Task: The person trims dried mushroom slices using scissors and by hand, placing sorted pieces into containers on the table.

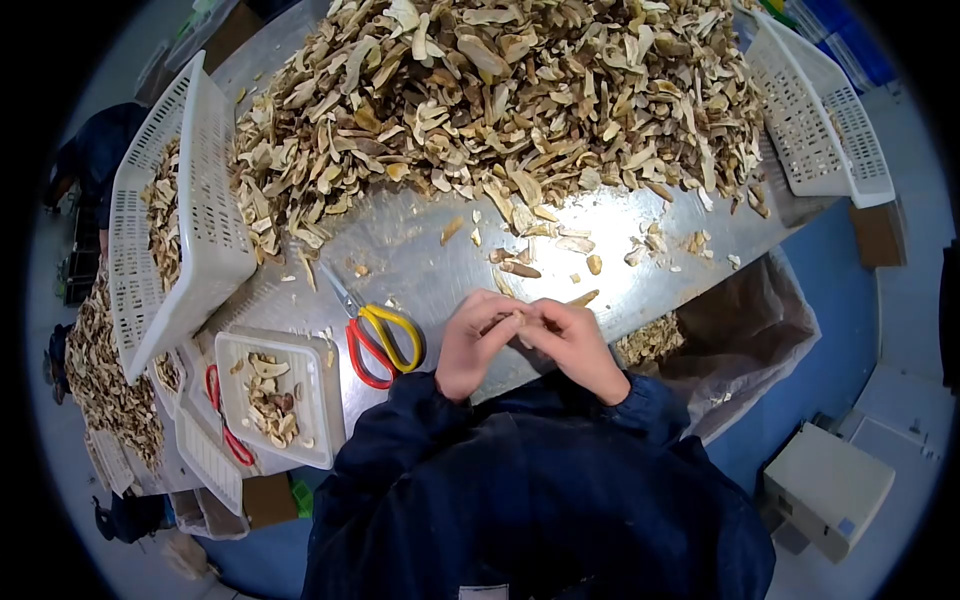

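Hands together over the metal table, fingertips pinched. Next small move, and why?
I'd probably turn the small pale piece slightly: the left hand and right hand meet around it and hide most of it from view.

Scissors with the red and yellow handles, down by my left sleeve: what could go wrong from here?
The scissors lie close to your left sleeve, so the cuff might snag a handle and drag them. The small pale piece pinched at your fingertips could slip. The dried slices are heaped loosely, so some may slide down toward your hands.
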A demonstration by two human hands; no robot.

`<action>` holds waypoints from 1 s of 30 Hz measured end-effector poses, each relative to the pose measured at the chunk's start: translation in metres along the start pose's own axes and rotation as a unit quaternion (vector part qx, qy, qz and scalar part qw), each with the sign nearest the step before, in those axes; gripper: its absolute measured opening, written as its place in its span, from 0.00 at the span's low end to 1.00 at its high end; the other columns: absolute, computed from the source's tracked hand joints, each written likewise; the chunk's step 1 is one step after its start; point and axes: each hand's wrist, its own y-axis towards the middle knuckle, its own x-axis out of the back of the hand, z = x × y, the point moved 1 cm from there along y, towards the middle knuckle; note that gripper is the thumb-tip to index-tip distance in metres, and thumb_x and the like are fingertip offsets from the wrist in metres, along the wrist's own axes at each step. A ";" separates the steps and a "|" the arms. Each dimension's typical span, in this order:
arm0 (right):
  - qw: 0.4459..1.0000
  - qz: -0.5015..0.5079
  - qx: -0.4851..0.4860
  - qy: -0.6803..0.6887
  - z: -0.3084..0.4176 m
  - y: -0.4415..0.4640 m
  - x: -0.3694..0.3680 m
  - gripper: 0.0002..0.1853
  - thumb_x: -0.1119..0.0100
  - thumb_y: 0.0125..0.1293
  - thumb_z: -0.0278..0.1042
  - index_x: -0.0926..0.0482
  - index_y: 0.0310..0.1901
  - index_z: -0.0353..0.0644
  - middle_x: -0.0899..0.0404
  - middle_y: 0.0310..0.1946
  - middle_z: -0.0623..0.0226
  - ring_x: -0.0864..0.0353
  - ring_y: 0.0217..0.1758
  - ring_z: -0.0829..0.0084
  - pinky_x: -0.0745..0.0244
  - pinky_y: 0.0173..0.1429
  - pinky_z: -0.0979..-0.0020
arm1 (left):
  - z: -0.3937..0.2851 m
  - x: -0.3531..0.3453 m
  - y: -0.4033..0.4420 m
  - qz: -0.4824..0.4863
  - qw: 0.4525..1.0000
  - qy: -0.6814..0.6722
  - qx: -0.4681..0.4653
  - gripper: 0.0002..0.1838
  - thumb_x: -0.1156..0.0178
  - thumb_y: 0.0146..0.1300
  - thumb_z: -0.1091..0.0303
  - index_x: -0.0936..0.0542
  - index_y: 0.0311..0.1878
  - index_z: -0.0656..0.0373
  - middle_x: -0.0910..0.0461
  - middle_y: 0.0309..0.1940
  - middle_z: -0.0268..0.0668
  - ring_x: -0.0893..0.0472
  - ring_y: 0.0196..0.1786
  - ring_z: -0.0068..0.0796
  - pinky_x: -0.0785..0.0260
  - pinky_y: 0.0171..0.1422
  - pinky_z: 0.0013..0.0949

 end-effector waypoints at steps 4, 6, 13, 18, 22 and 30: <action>0.974 -0.133 0.010 -0.181 -0.005 -0.002 0.044 0.07 0.40 0.60 0.30 0.20 0.36 0.35 0.21 0.24 0.65 0.24 0.27 0.71 0.30 0.33 0.71 | -0.006 0.016 0.006 -0.085 0.984 0.155 -0.003 0.22 0.38 0.58 0.71 0.26 0.57 0.62 0.27 0.43 0.42 0.24 0.37 0.31 0.31 0.45 0.28; 0.900 -0.211 0.055 -0.377 0.003 -0.005 0.063 0.08 0.39 0.58 0.30 0.21 0.37 0.36 0.22 0.30 0.59 0.24 0.35 0.61 0.29 0.40 0.66 | -0.003 0.030 0.013 -0.125 0.967 0.223 -0.016 0.23 0.39 0.59 0.69 0.28 0.58 0.64 0.27 0.43 0.44 0.24 0.37 0.33 0.31 0.45 0.31; 0.837 -0.125 0.330 -0.418 0.000 0.042 -0.022 0.10 0.39 0.50 0.29 0.24 0.36 0.42 0.30 0.37 0.61 0.31 0.48 0.59 0.40 0.61 0.50 | -0.029 0.025 0.028 -0.141 0.968 0.186 -0.095 0.19 0.47 0.63 0.70 0.28 0.57 0.66 0.28 0.46 0.45 0.26 0.40 0.33 0.32 0.46 0.31; 0.824 -0.075 0.311 -0.468 -0.023 0.055 -0.032 0.05 0.43 0.52 0.29 0.24 0.32 0.44 0.30 0.35 0.64 0.31 0.51 0.61 0.49 0.66 0.41 | -0.035 0.024 0.021 -0.121 0.978 0.153 -0.066 0.18 0.49 0.65 0.69 0.27 0.56 0.66 0.27 0.47 0.41 0.27 0.42 0.29 0.34 0.47 0.27; 0.781 -0.239 0.265 -0.513 -0.032 0.022 0.048 0.04 0.43 0.51 0.24 0.28 0.26 0.43 0.33 0.30 0.62 0.32 0.38 0.59 0.47 0.64 0.47 | -0.021 0.022 0.019 -0.057 0.997 -0.055 0.020 0.18 0.55 0.70 0.65 0.27 0.57 0.64 0.26 0.49 0.37 0.28 0.44 0.23 0.34 0.47 0.25; 0.736 -0.468 0.134 -0.470 -0.050 -0.043 0.159 0.03 0.41 0.58 0.27 0.24 0.31 0.38 0.26 0.30 0.60 0.27 0.38 0.58 0.32 0.48 0.62 | 0.013 -0.006 0.061 0.087 0.894 -0.411 0.155 0.18 0.56 0.72 0.61 0.30 0.56 0.64 0.27 0.41 0.33 0.29 0.40 0.22 0.36 0.42 0.24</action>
